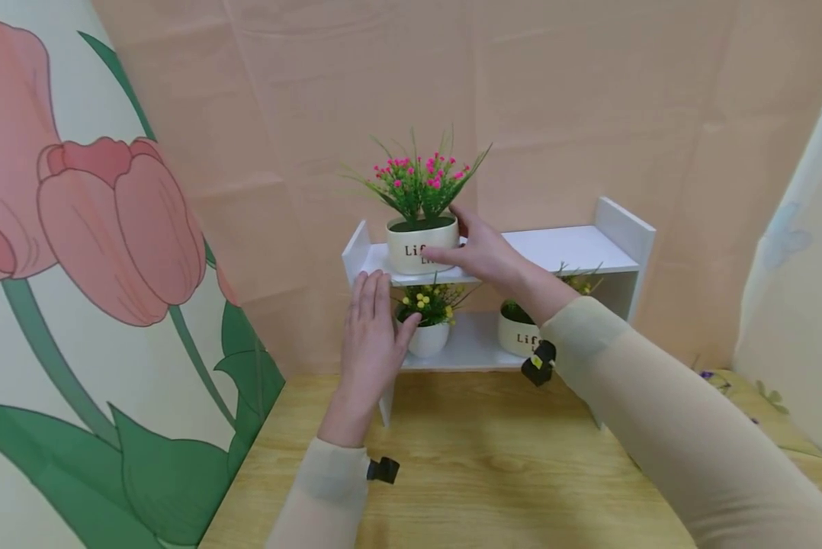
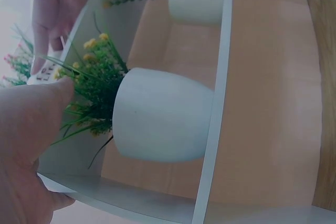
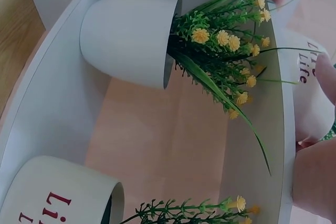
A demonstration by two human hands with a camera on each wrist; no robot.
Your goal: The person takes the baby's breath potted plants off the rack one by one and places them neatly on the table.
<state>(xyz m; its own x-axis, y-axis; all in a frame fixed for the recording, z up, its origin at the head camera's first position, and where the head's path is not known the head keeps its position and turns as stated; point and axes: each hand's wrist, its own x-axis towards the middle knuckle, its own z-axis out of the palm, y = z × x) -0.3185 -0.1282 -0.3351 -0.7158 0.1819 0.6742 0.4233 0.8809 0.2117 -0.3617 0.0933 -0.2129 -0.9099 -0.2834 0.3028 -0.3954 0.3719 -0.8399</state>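
Head view: right hand (image 1: 485, 248) has the pink-flowered pot (image 1: 409, 239) gripped, thumb across the front, at the left end of the white shelf's (image 1: 555, 248) top level. Left hand (image 1: 373, 328) is pretty much straight-fingered at the shelf's near left corner. Left wrist cam: its thumb's right by the yellow flowers (image 2: 92, 85). Right wrist cam: plain white pot (image 3: 128, 38) on the lower level, lettered pot (image 3: 58, 198) right of it.

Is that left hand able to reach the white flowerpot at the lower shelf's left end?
Probably yes: the left hand is close by and the lower shelf is open in front, though the upper shelf blocks coming straight down to the white flowerpot.
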